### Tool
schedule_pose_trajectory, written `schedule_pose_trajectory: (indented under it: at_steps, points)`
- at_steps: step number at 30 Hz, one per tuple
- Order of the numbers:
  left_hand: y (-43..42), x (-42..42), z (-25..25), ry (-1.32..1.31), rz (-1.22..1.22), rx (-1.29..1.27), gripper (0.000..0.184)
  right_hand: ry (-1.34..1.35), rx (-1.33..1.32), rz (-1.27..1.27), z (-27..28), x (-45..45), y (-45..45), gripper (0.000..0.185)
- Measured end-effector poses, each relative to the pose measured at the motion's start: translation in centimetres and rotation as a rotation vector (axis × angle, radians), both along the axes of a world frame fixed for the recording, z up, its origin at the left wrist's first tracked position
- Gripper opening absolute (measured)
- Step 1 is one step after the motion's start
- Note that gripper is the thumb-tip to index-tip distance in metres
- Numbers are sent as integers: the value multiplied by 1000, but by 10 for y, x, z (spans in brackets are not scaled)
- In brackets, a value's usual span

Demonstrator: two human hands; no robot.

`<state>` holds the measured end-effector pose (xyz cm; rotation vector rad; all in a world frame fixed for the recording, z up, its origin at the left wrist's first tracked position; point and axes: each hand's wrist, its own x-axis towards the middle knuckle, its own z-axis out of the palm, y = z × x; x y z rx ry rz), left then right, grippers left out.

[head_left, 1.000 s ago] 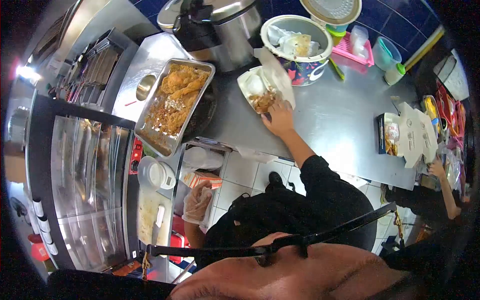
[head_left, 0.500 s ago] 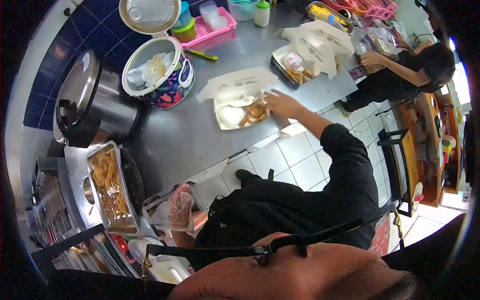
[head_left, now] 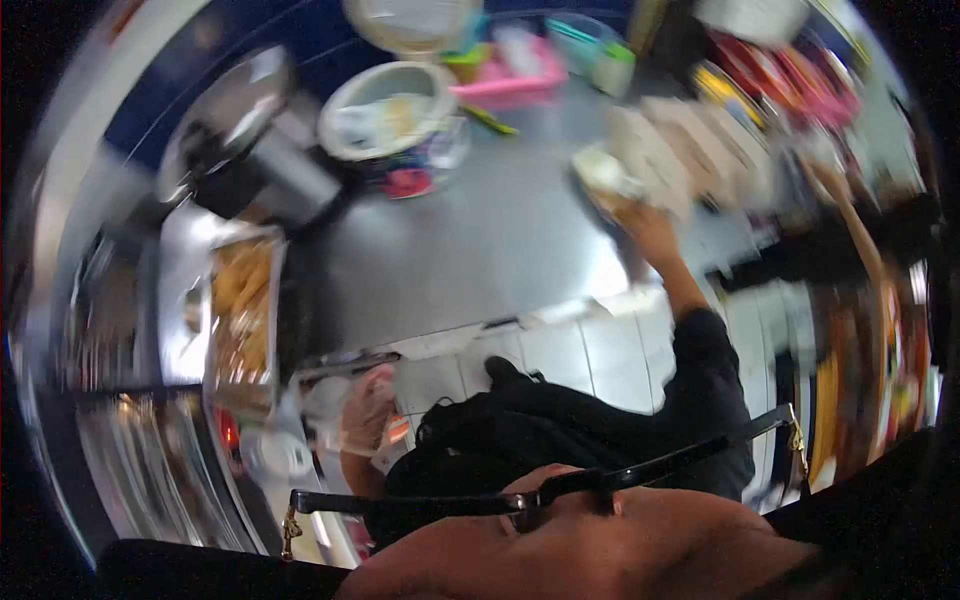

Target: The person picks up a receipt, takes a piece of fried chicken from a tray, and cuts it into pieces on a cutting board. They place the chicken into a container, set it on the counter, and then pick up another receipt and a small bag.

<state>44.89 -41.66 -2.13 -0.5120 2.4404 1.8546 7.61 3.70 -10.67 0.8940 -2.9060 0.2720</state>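
My right hand (head_left: 648, 232) is on the near edge of an open food box (head_left: 598, 170), with its fingers closed on the rim. White food and some brown food lie in the box, blurred. Its raised lid (head_left: 648, 160) leans to the right, beside more open cardboard lids. My left hand (head_left: 370, 402), in a clear plastic glove, is held low near my body below the counter edge. Motion smears its fingers, and nothing in it can be made out.
On the steel counter (head_left: 450, 265), a tray of fried food (head_left: 243, 300) and a steel cooker (head_left: 290, 170) stand at the left. Behind are a patterned white-rimmed pot (head_left: 408, 182) and a pink basket (head_left: 510, 85). Another person's arm (head_left: 850, 215) reaches in at the right.
The food box has moved right along the counter with my right hand, up beside the other open box. My left hand stays low near my body. The view has swung and is blurred.
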Motion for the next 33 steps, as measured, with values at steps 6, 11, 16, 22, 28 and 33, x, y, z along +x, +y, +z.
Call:
schedule_pose_trajectory:
  at_steps: [6,11,16,22,28,33]
  points:
    - [-5,75,8,-22,229,-243,48,427,-495,162,31,78,-115,61]
    - [12,167,36,-70,529,-332,45,285,-898,743,-9,115,-333,45]
    - [59,297,36,245,998,-155,47,55,-1235,1445,145,336,-499,40]
    - [127,471,-5,187,1442,-357,41,-307,-1427,1597,301,550,-616,18]
    - [156,604,-18,236,1657,-229,42,396,-1655,1742,388,755,-667,22]
    - [154,658,-32,503,1819,-79,45,135,-1537,1691,456,796,-677,28]
